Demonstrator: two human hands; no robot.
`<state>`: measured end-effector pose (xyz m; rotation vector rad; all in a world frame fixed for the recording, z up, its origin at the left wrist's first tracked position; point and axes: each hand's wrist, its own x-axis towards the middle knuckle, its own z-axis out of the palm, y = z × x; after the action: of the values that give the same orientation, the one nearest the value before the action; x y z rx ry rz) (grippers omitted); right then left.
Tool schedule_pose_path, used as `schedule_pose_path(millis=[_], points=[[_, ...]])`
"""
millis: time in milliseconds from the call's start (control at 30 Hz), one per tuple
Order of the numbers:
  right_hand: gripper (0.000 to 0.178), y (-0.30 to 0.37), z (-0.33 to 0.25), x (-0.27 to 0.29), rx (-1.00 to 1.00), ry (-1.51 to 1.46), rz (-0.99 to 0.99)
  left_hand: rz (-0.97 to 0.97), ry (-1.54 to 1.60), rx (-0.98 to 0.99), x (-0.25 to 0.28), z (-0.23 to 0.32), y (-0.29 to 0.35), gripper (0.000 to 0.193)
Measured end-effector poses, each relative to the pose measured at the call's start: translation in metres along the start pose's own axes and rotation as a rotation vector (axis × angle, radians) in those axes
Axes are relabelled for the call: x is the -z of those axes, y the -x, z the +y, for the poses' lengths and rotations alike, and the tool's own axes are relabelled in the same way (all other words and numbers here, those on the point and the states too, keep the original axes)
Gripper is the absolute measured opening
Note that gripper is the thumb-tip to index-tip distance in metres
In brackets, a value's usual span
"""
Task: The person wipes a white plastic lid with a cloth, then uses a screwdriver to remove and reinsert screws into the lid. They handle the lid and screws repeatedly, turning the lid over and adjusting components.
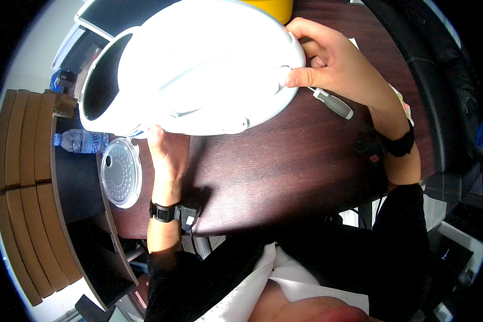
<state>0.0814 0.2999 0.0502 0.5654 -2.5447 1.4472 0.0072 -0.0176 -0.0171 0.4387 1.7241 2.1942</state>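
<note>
The big white pot [209,59] tips over the desk [273,177], between the left hand [168,153], gripping near its dark end, and the right hand [333,64], gripping its round end.

White housing [214,59]: glaring, upper side bleached of detail.
Tabletop [284,172]: pale sheen toward the near edge's middle, dimmer toward the far right corner.
Left hand [169,154]: brightly lit, shadow on the surface beside its wrist.
Cartons [29,139]: bowed by fisheye distortion.
Picture rim: black, bluish fringe at left.
</note>
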Motion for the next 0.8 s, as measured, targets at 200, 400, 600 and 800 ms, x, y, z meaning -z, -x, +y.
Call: schedule_pose_path(millis=[200,400,600,800], points=[[0.053,-0.006,0.022,0.012,-0.086,0.164,0.032,0.051,0.153,-0.014,-0.007,0.001,0.010,0.079],[0.055,-0.008,0.029,0.000,-0.075,0.025,0.217,-0.065,0.208,-0.036,-0.016,0.010,0.010,0.073],[0.037,-0.013,-0.015,-0.022,0.394,0.527,0.303,-0.033,0.174,-0.111,-0.028,0.012,0.012,0.050],[0.039,-0.017,-0.026,-0.062,0.260,0.448,0.026,-0.095,-0.024,-0.131,-0.031,0.011,0.017,0.050]])
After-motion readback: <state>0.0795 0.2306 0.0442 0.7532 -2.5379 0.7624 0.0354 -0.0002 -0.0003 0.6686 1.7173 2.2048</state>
